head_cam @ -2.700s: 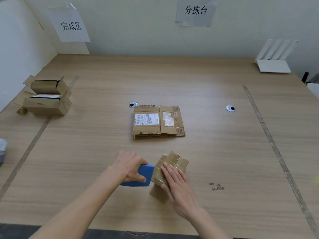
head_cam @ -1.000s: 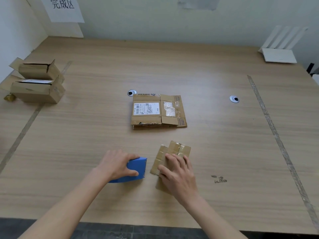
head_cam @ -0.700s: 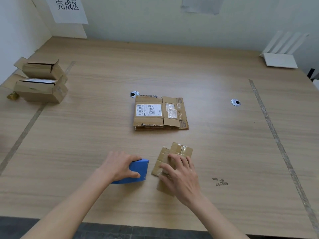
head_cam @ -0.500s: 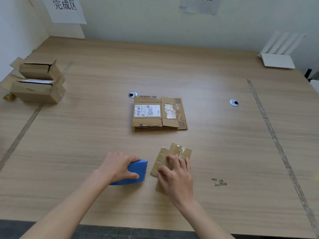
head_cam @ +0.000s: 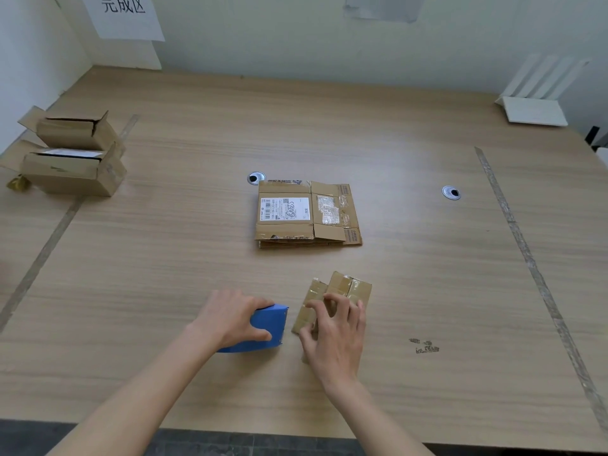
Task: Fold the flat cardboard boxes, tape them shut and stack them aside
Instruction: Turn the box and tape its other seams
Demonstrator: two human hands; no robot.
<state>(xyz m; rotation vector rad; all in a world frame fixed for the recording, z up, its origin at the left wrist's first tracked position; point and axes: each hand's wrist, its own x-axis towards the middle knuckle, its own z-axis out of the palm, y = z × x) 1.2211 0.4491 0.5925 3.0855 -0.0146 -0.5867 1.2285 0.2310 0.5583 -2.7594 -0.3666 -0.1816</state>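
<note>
The small box (head_cam: 335, 301) lies on the worktop (head_cam: 164, 258) just right of the blue dispenser (head_cam: 260, 330), near the front edge; the flat stack (head_cam: 307, 213) sits beyond the dispenser and a little to its right, well apart, and two folded boxes (head_cam: 74, 156) stand far off to the dispenser's left.

The left hand (head_cam: 230, 319) has its grip wrapped round the dispenser, thumb along the near side; the right hand (head_cam: 335, 337) rests on the small box with fingertips (head_cam: 329, 299) curled down onto its taped top, pressing or picking at it; whether anything is pinched I cannot tell.

The box looks light and thin-walled, worn cardboard with glossy old tape across it; likely to slide on the smooth wood if pushed sideways, and to buckle if squeezed at the middle of a panel; the tape patches look slick, the bare card gives better purchase. Best held by the edges and corners, where the card is stiffest, or pinned flat from above while the dispenser runs across the seam.
</note>
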